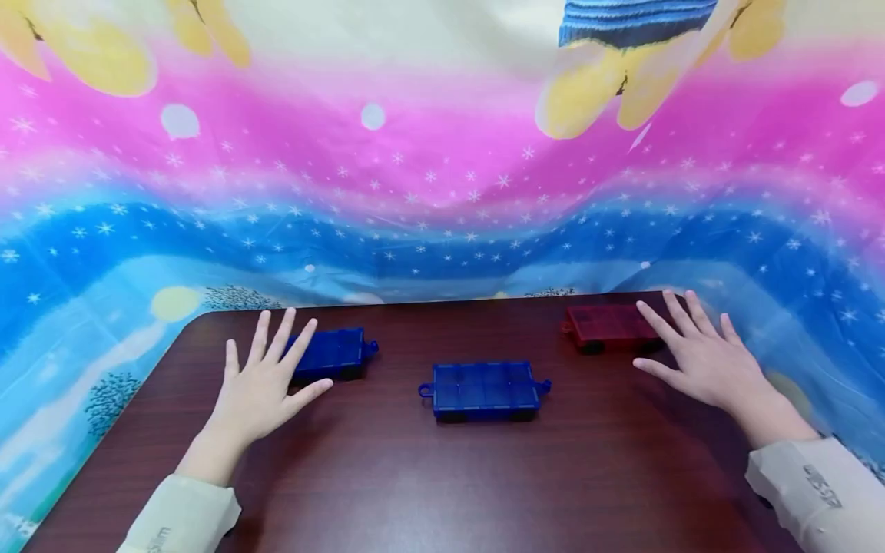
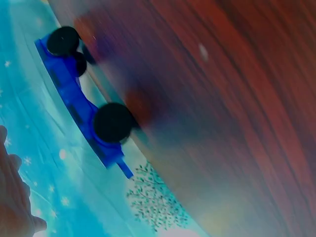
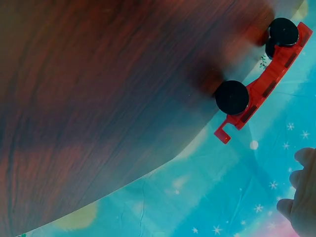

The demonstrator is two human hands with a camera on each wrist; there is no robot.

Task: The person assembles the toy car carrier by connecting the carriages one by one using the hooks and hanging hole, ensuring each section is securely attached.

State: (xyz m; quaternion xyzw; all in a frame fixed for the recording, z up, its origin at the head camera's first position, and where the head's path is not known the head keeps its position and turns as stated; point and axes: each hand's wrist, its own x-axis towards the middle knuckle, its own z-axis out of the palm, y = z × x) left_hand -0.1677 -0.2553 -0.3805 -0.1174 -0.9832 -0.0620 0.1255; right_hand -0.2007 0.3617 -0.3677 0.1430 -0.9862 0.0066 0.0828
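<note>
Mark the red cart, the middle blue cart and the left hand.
red cart [image 1: 604, 324], head view, top deck
middle blue cart [image 1: 484, 388], head view, centre of top
left hand [image 1: 259, 392], head view, back of hand

Plastic carts on wood-grain desk, printed cloth backdrop.

Desk [image 1: 442, 476]: dark reddish-brown wood-grain top, smooth, soft sheen, faint reflections. Left blue cart [image 1: 332, 353], middle blue cart [image 1: 484, 389]: translucent blue plastic, glossy, gridded top. Far-right red cart [image 1: 608, 326]: translucent red plastic, same glossy finish. Wheels [image 3: 232, 97] on all three: black, matt, look like plastic or rubber; cannot tell which. Backdrop [image 1: 442, 169]: thin printed cloth, pink/blue/yellow, slight satin shine, creased and wrinkled near the desk's far edge. Sleeves [image 1: 809, 484]: off-white woven fabric, matt, small printed grey lettering at the cuffs. Left hand [image 1: 259, 388], right hand [image 1: 705, 357]: bare skin.
</note>
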